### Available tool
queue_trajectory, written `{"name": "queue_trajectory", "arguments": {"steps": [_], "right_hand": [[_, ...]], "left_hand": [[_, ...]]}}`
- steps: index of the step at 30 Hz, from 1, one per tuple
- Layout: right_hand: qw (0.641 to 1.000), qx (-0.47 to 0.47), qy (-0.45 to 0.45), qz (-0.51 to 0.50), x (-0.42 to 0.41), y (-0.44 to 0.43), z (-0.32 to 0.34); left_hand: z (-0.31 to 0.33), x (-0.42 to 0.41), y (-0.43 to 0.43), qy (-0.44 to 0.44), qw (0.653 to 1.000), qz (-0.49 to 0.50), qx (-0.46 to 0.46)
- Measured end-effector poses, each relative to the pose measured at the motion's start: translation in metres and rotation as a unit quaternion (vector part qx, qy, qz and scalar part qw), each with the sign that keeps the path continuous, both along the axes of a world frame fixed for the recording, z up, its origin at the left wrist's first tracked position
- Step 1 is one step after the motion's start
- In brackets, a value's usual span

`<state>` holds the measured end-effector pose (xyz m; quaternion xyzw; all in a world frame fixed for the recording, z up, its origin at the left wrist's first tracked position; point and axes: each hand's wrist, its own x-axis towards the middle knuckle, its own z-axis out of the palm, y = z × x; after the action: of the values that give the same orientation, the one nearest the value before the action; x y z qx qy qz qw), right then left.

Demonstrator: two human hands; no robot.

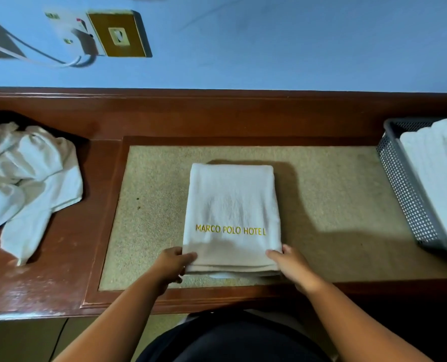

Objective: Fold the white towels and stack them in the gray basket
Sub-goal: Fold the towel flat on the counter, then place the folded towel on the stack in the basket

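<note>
On the far left, a crumpled heap of unfolded white towels [26,178] is lying on the reddish-brown wooden worktop [60,270], with one corner trailing toward the near edge. Above it, on the pale blue wall [269,48], a brass-coloured socket plate [118,33] is sitting beside a white plug with a cable [60,61] looping away to the left.

In the middle, a folded white towel with gold "MARCO POLO HOTEL" lettering [231,205] is lying flat on the beige speckled inset panel [154,205] of the worktop. The left hand [171,265] is gripping this towel's near left corner, its fingers [188,256] pinching the stacked layers. The right hand [293,267] is doing the same at the near right corner, its fingers [273,254] closing on the edge of the layers.

At the far right, well apart from the folded towel, a gray perforated plastic basket [405,189] is standing on the worktop, partly cut off by the frame edge. A stack of folded white towels [436,178] is filling it, rising above its rim.
</note>
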<state>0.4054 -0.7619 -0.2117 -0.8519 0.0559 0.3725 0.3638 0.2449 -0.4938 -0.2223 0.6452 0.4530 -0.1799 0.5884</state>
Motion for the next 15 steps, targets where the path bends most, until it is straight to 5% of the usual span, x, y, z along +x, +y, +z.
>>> {"name": "queue_trajectory", "arguments": {"steps": [4, 8, 12, 15], "right_hand": [[0.990, -0.092, 0.000, 0.108, -0.009, -0.016, -0.009], [0.992, -0.103, -0.060, 0.029, -0.011, -0.005, -0.014], [0.997, -0.009, 0.029, -0.077, 0.004, 0.011, -0.019], [0.996, 0.034, 0.053, -0.057, 0.020, 0.018, -0.010]], "left_hand": [[-0.008, -0.017, -0.003, 0.045, 0.992, -0.089, 0.075], [-0.016, -0.008, -0.009, 0.043, 0.986, -0.035, 0.158], [-0.014, 0.015, -0.009, -0.011, 0.995, 0.091, 0.035], [0.010, 0.034, -0.009, -0.040, 0.979, 0.149, -0.133]]}}
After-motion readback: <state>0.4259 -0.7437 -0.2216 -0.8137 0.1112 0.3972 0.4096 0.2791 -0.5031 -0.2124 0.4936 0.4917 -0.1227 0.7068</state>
